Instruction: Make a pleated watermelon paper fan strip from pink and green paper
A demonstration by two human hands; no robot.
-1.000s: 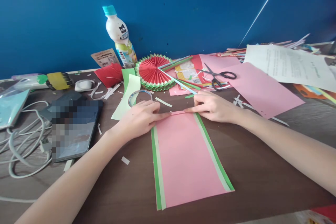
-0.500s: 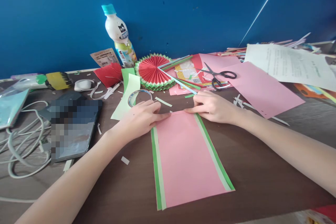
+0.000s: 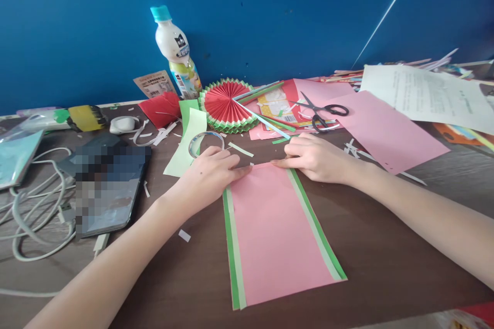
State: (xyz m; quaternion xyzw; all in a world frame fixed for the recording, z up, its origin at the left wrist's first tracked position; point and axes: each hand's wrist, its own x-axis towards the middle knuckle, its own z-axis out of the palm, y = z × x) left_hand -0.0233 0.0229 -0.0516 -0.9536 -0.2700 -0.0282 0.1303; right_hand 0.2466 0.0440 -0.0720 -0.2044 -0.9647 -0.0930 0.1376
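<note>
A pink paper sheet with green and pale green side strips (image 3: 278,231) lies on the brown table (image 3: 386,247) in front of me. My left hand (image 3: 206,175) presses its fingertips on the sheet's far left corner, fingers closed together. Opposite it, my right hand (image 3: 314,157) pinches the far right corner, fingers curled on the paper edge. The two index fingers nearly meet along the far edge.
A tape roll (image 3: 206,143) and pale green paper (image 3: 185,146) lie behind my left hand. Further back are a folded watermelon fan (image 3: 227,105), scissors (image 3: 322,111), a bottle (image 3: 176,54), pink sheets (image 3: 386,131). A phone (image 3: 108,185) and white cables (image 3: 34,205) sit left.
The small raised fold at the sheet's far edge a second ago now lies flat under both hands. The hands have barely shifted.
</note>
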